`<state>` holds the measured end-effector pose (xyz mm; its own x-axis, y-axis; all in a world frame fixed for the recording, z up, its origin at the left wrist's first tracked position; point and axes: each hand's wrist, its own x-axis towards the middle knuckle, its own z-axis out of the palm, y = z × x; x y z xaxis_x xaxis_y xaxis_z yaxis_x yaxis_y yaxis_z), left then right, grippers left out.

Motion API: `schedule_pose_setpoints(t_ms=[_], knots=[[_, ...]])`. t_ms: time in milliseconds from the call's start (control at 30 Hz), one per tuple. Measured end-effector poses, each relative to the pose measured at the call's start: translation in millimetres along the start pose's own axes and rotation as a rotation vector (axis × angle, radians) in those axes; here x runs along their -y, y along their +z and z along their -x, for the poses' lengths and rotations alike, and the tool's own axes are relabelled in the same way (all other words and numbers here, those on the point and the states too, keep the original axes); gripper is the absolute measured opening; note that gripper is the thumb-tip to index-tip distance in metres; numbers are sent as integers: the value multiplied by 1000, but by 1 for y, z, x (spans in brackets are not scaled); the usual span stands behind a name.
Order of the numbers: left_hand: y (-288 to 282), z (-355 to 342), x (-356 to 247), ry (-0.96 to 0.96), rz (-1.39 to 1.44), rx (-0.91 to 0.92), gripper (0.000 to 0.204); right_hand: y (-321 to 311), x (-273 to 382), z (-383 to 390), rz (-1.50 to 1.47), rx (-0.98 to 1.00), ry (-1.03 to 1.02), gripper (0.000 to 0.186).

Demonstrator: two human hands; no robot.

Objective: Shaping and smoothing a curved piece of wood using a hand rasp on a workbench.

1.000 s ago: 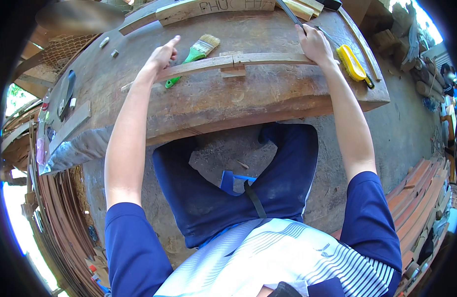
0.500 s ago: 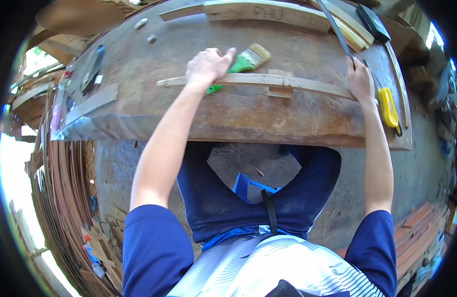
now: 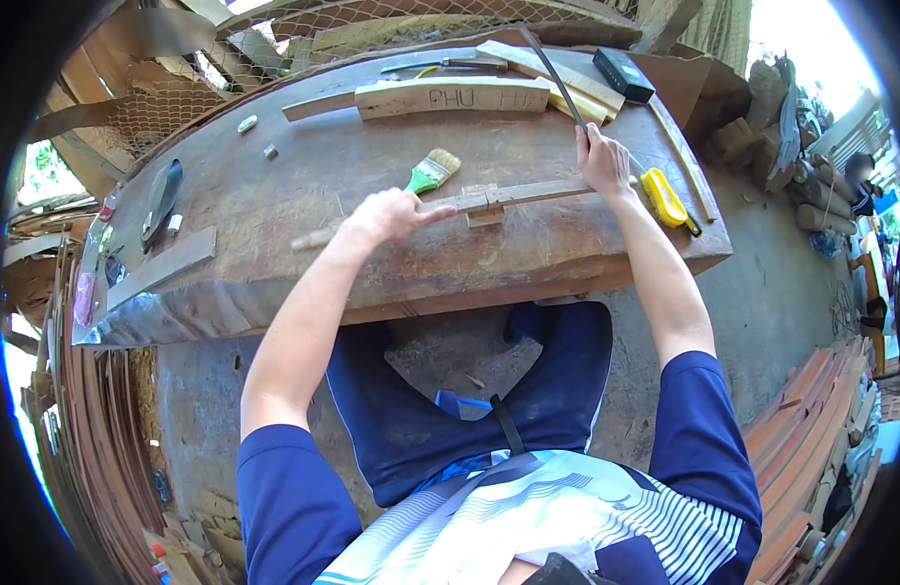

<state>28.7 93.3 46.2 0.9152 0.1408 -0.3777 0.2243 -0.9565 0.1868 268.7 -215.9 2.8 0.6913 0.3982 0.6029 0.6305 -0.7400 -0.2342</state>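
Wooden strip [image 3: 536,193] across the workbench [image 3: 304,180]

Left hand [image 3: 383,216] lies over it, thumb extended; whether its fingers grip I cannot tell. Right hand [image 3: 606,161], at the strip's right end, closes round a dark rod [image 3: 556,75]. Behind, a wooden block [image 3: 452,99] bears dark lettering.

Daylight floods in from the sides, burning out to white at the upper right and along the left edge, while the workbench [image 3: 313,180] is softly lit and the concrete floor [image 3: 430,356] beneath it falls into shade. The green-handled paintbrush [image 3: 433,172] looks fairly sharp, but a brown patch at upper left is smeared; fisheye distortion bows the stacked boards [image 3: 810,419] inside a black vignette.
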Motion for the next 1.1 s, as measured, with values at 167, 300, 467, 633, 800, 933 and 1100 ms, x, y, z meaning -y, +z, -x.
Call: schedule_pose_setpoints(t_ms=[167,300,467,633,800,933,1100], knots=[[24,11,-9,27,128,-84,89,-41,72,29,-239,111,-5,32],[27,5,-21,146,161,-211,75,-67,109,93,-239,426,43,34],[32,-16,-34,21,284,-206,83,-77,134,126,-70,532,105,37],[25,-27,-59,-51,284,-130,88,-68,143,130,-6,521,103,39],[33,-32,-78,-79,210,-268,72,-71,139,129,39,512,130,39],[39,-31,-79,-53,81,-400,70,-77,139,132,47,539,138,39],[48,-35,-74,38,92,-476,73,-77,145,133,75,570,113,41]])
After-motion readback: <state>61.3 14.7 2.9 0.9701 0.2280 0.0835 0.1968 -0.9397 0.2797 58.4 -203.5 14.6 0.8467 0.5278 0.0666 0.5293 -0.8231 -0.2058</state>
